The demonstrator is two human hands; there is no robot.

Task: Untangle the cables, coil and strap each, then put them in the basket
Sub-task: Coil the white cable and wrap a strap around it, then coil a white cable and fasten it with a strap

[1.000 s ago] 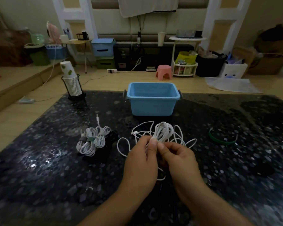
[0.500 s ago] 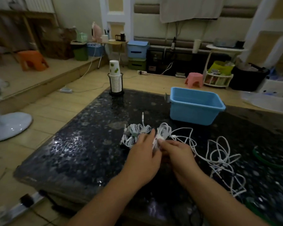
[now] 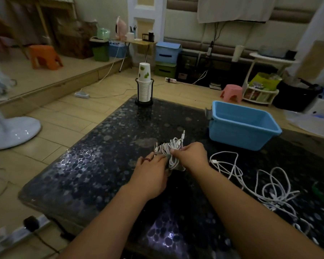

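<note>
While strapping: right hand [image 3: 192,156] is pinching the coiled white cables [image 3: 171,149], keeping loops tight.
Left hand [image 3: 151,170]: is reaching the strap; grip unclear.

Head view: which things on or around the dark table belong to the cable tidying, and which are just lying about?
Job:
coiled white cable bundle, gripped by left hand and right hand
loose tangled white cables
light blue plastic basket

Lying about:
stack of paper cups in black holder
white fan base
orange plastic stool
pink plastic stool
</note>
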